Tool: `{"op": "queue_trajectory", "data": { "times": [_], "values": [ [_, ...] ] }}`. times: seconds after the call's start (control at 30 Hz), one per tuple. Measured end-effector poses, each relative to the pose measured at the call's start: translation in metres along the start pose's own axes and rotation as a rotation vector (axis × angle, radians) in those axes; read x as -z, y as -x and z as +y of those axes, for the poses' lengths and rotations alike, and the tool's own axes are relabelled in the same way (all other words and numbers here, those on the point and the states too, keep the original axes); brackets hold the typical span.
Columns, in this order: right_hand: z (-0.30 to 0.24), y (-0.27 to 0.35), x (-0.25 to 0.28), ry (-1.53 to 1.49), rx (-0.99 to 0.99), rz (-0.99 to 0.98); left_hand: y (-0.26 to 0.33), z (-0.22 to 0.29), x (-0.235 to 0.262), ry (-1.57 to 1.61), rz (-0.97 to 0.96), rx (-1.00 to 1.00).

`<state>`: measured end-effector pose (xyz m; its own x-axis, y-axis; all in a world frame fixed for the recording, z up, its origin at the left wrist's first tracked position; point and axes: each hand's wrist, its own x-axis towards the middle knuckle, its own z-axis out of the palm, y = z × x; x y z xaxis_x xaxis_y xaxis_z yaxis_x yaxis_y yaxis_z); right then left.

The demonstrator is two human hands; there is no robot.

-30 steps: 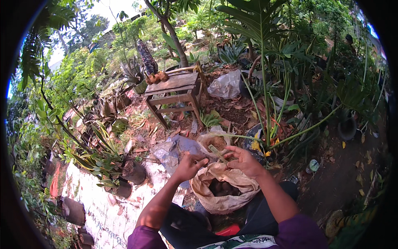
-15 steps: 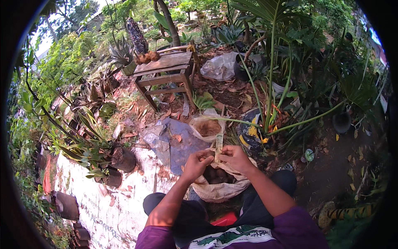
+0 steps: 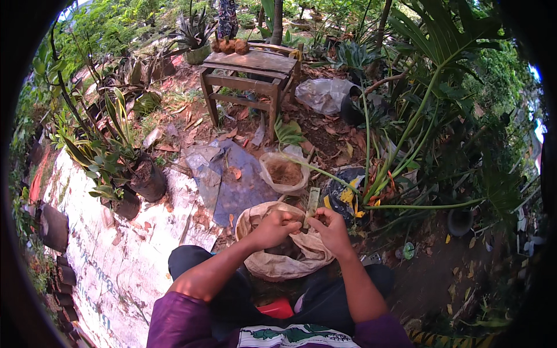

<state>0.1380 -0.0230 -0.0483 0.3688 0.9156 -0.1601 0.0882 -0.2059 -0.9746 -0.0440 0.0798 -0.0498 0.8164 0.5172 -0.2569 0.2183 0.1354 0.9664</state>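
Observation:
My right hand (image 3: 329, 232) pinches a flat, narrow pale green strip (image 3: 313, 200) that stands up above its fingers. Close beside it, my left hand (image 3: 274, 229) is closed, fingertips bunched toward the strip's lower end; what they grip, if anything, is too small to make out. Both hands are over a whitish woven sack (image 3: 278, 268) with a rolled-down rim, its brown contents partly hidden by my hands. Just beyond stands a smaller translucent plastic bag (image 3: 264, 168) holding brown fibrous material (image 3: 284, 172).
A wooden stool (image 3: 249, 68) carries several brown fibrous balls (image 3: 235, 46). A blue-grey sheet (image 3: 238, 194) and a white tarp (image 3: 116, 261) cover ground at left, near potted plants (image 3: 148, 178). A black-and-yellow bag (image 3: 342, 191) and long-stemmed plant (image 3: 400, 165) stand right.
The view has turned and tilted, shifting the scene. My hands have drawn slightly apart, and the strip now leans to the right. A dark bit seen earlier at my left fingertips is no longer visible.

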Motion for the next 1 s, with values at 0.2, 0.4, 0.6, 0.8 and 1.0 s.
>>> {"op": "queue_trajectory", "data": {
  "times": [0.2, 0.4, 0.6, 0.8, 1.0],
  "values": [
    [-0.002, 0.012, 0.001, -0.120, -0.026, -0.117, 0.009, -0.015, 0.013, 0.147, -0.132, -0.052],
    [-0.008, 0.015, 0.003, -0.086, 0.055, -0.140, 0.003, -0.017, 0.013, 0.323, -0.144, 0.070],
    [0.003, 0.012, -0.001, -0.076, 0.081, -0.115, -0.001, -0.022, 0.007, 0.317, -0.097, 0.067],
    [0.006, 0.013, -0.010, -0.038, 0.077, -0.040, 0.005, -0.016, 0.000, 0.146, 0.010, 0.065],
    [0.003, 0.008, -0.011, 0.071, 0.123, -0.061, 0.010, -0.004, -0.001, -0.141, 0.114, 0.081]
  ]
}}
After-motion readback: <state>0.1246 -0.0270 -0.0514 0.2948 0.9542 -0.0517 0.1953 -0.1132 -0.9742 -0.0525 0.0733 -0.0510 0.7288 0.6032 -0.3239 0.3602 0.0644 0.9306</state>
